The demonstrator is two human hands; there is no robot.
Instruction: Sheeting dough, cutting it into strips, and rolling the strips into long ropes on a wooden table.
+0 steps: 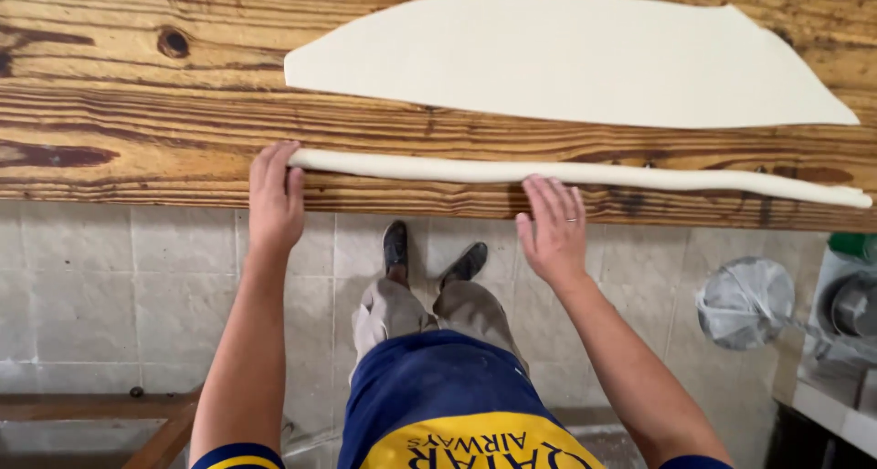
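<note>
A long thin rope of pale dough (pixel 639 176) lies along the front edge of a wooden table (pixel 137 113). My left hand (pixel 275 198) rests flat at the rope's left end, fingertips touching it. Flat as well, my right hand (pixel 553 226) has its fingers against the rope's near side, a ring on one finger. Behind the rope lies a wide flat sheet of rolled dough (pixel 566 63), cut straight along its near edge.
Below the table edge are a tiled floor (pixel 137 295), my legs and shoes, and a wooden frame (pixel 91 407) at lower left. A round metal sieve-like utensil (pixel 744 303) and a metal pot (pixel 854 306) sit at the right on a low ledge.
</note>
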